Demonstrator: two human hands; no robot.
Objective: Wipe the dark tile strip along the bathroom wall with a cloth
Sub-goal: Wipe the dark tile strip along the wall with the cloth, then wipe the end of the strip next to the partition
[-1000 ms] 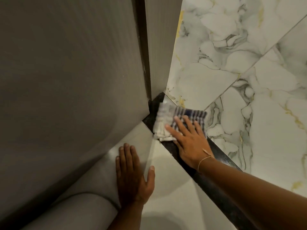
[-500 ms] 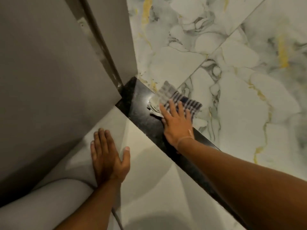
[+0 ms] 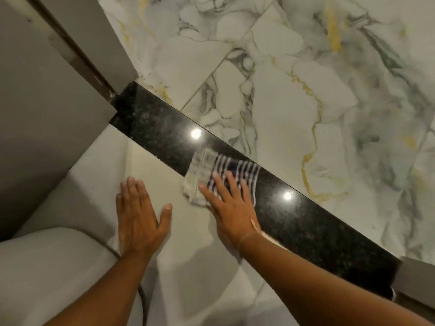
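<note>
A glossy black speckled tile strip [image 3: 155, 128] runs diagonally from the grey door frame at upper left to the lower right, between pale tile and marble tile. A white cloth with dark blue stripes [image 3: 204, 170] lies across the strip near its middle. My right hand [image 3: 229, 205] presses flat on the cloth, fingers spread over its near part. My left hand [image 3: 138, 215] rests flat and empty on the pale tile just left of the strip, fingers together, thumb out.
A grey door or panel [image 3: 47, 118] and its frame [image 3: 94, 43] stand at left. White marble tile with gold and grey veins [image 3: 306, 102] fills the right. A rounded pale surface [image 3: 54, 267] sits at lower left. Two light reflections shine on the strip.
My right hand has slid the cloth along the strip away from the door-frame end, towards the lower right. The corner end of the strip is now uncovered. My left hand stays planted.
</note>
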